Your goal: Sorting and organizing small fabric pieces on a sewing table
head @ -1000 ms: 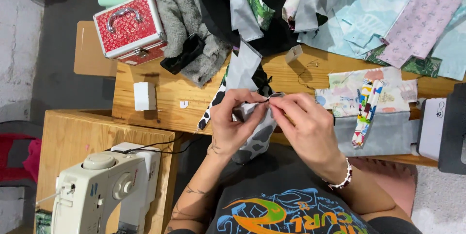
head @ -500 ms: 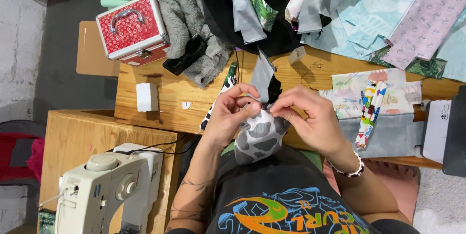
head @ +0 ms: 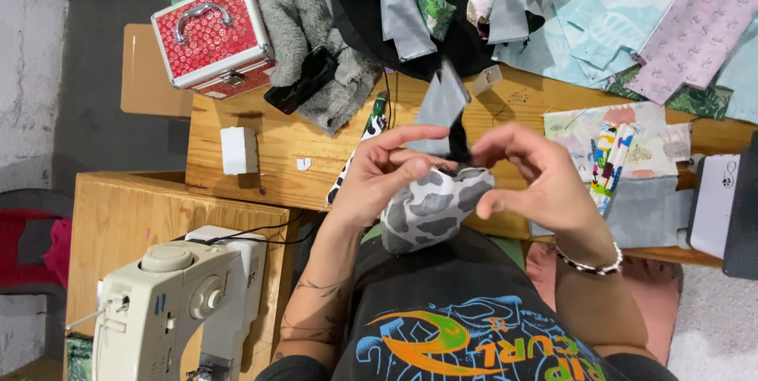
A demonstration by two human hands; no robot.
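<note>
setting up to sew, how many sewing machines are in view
1: a cream sewing machine on the small wooden table at lower left, beside the person's left arm. Cloth piles could hide others.

You held a white pouch (head: 434, 209) patterned with grey cow-like patches. Your case (head: 212, 37) was red with small white flowers and silver edging. Your sewing machine (head: 174, 302) was cream. Your bracelet (head: 591, 262) was white-beaded. The fleece (head: 304, 18) was grey.
</note>
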